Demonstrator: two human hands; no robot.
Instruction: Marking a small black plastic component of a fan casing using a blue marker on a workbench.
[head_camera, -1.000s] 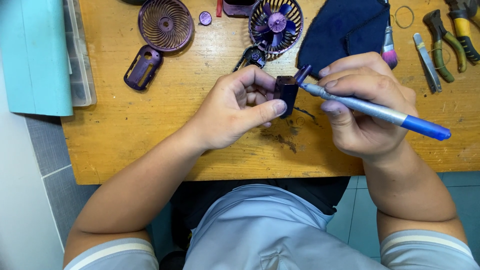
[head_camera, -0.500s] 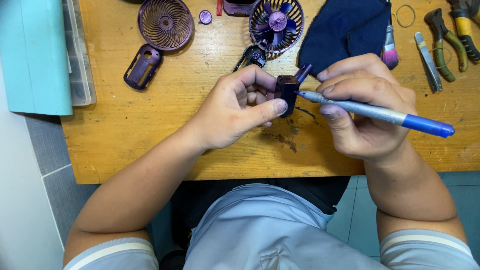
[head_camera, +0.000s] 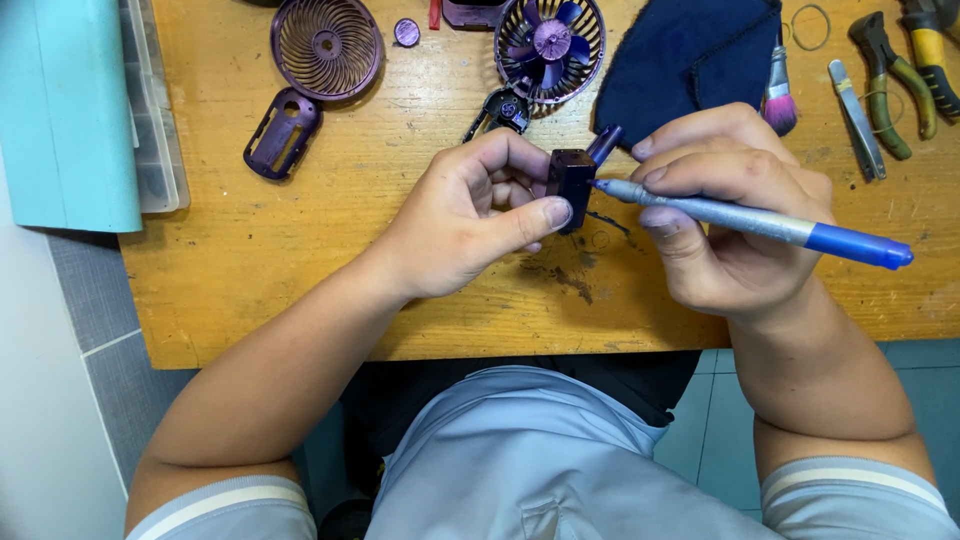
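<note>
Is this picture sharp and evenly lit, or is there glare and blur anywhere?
Head view: even, soft light, no harsh glare; the wooden table is crisp; the left hand casts only a faint shadow; the small dark purple block and the silver tool with blue handle in the right hand stay sharp.

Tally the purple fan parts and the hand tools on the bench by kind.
Purple fan parts: 5: grille, handle shell, blade unit, button cap, block in left hand
Pliers: 1
Brush: 1
Screwdriver in right hand: 1
Total: 8
</note>
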